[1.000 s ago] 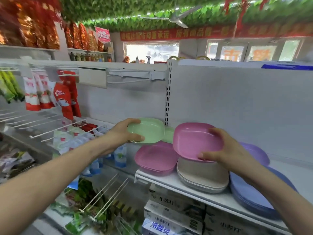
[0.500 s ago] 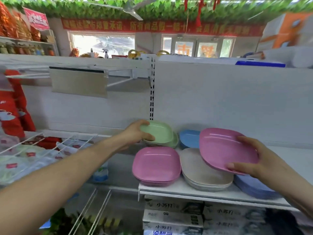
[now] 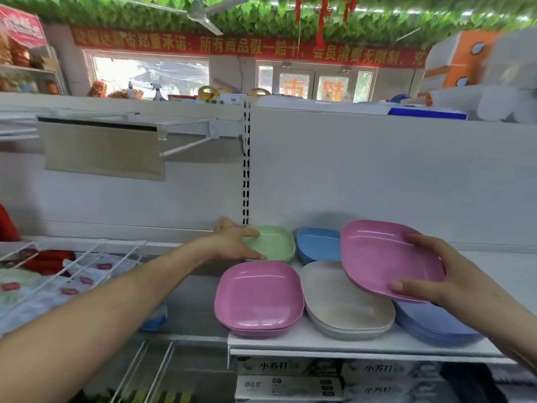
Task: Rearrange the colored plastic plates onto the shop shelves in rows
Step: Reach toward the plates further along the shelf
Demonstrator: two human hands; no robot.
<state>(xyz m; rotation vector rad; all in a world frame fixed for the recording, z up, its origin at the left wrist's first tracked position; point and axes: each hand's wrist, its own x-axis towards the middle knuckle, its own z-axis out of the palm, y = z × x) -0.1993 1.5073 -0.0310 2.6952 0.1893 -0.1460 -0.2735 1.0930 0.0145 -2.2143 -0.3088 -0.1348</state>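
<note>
My left hand (image 3: 232, 242) grips the left rim of a green plate (image 3: 273, 242) sitting on a green stack at the back left of the white shelf (image 3: 290, 341). My right hand (image 3: 430, 274) holds a pink plate (image 3: 383, 257) tilted in the air above the beige stack (image 3: 343, 303) and the lilac stack (image 3: 436, 327). A pink stack (image 3: 258, 298) lies at the front left. A blue stack (image 3: 318, 242) sits at the back, between the green plates and the held pink plate.
A white back panel (image 3: 377, 170) rises behind the shelf. Wire racks (image 3: 72, 266) with packaged goods lie to the left. Boxes (image 3: 290, 382) fill the shelf below. The shelf's right end (image 3: 508, 271) is bare.
The green plate in my left hand has come down onto the green stack. My right hand has carried the pink plate rightward, off the beige stack and over the lilac one.
</note>
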